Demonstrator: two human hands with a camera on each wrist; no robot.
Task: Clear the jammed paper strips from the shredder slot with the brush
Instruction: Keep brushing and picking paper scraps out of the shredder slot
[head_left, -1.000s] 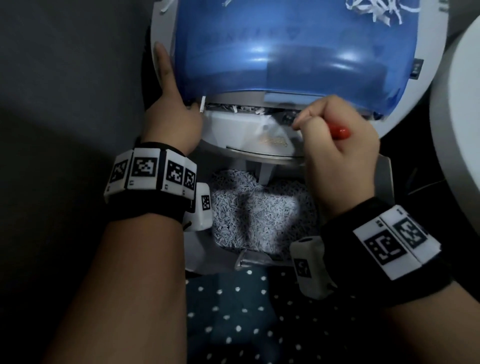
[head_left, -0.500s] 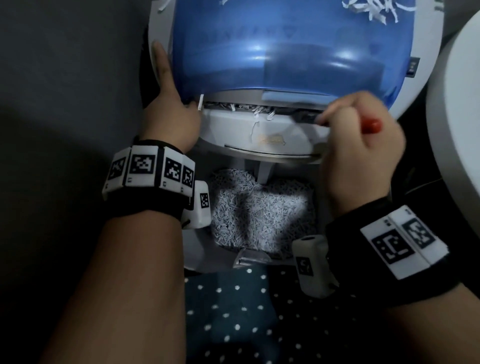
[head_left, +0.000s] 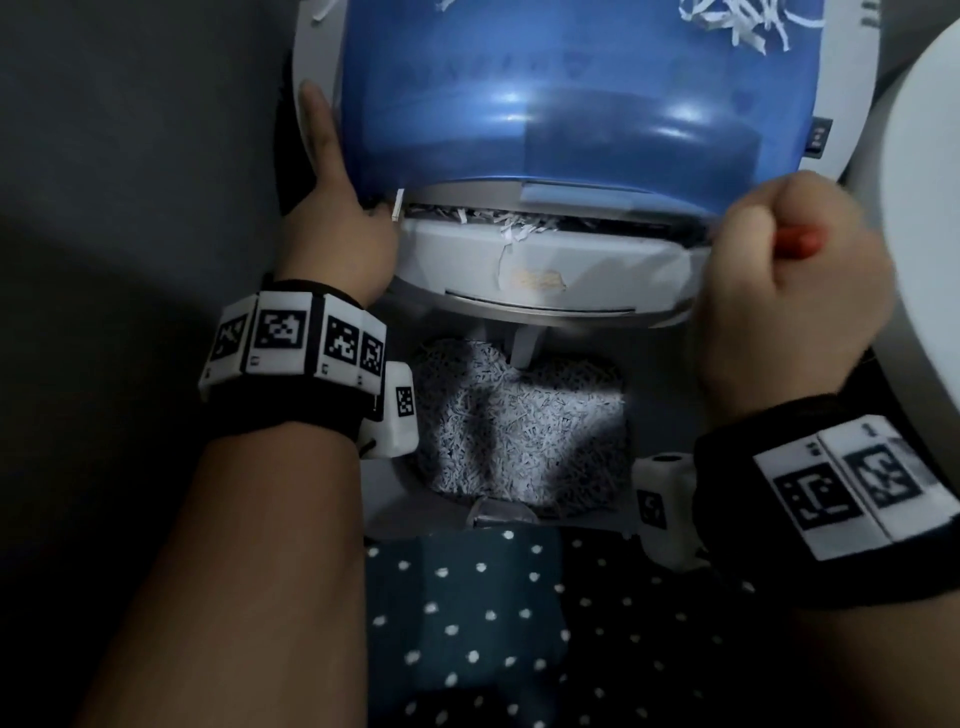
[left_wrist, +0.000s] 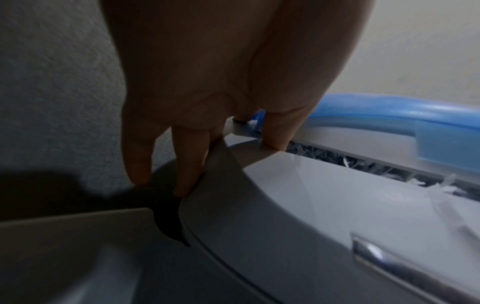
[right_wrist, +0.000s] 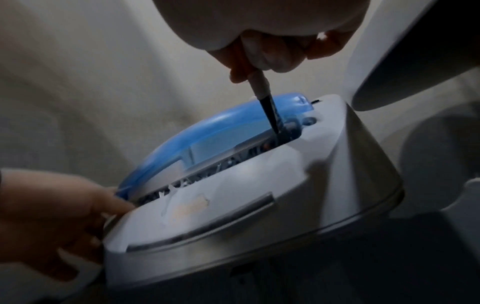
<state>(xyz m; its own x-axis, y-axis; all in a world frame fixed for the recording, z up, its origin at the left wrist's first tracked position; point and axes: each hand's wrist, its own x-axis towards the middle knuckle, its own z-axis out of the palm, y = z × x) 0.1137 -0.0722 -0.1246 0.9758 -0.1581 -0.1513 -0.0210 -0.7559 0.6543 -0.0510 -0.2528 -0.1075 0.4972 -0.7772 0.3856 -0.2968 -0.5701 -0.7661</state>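
A white shredder head (head_left: 545, 275) with a blue translucent cover (head_left: 571, 104) fills the upper head view. White paper strips (head_left: 511, 228) stick out of its dark slot (head_left: 597, 223). My right hand (head_left: 789, 280) grips a red-handled brush (head_left: 795, 241) at the slot's right end. The brush's black bristles (right_wrist: 272, 119) dip into the slot (right_wrist: 207, 170) there. My left hand (head_left: 337, 228) lies with straight fingers (left_wrist: 187, 160) against the head's left side, thumb on the top by the slot's left end (left_wrist: 275, 135).
Below the head, the bin (head_left: 519, 421) holds a heap of shredded paper. More loose strips (head_left: 737, 21) lie on the blue cover at top right. A white rounded object (head_left: 924, 208) crowds the right side. Dotted dark fabric (head_left: 467, 623) is at the bottom.
My right hand has swept the brush along the slot from its middle to its right end. A few strips now stick up at the slot's middle. The left hand has stayed put.
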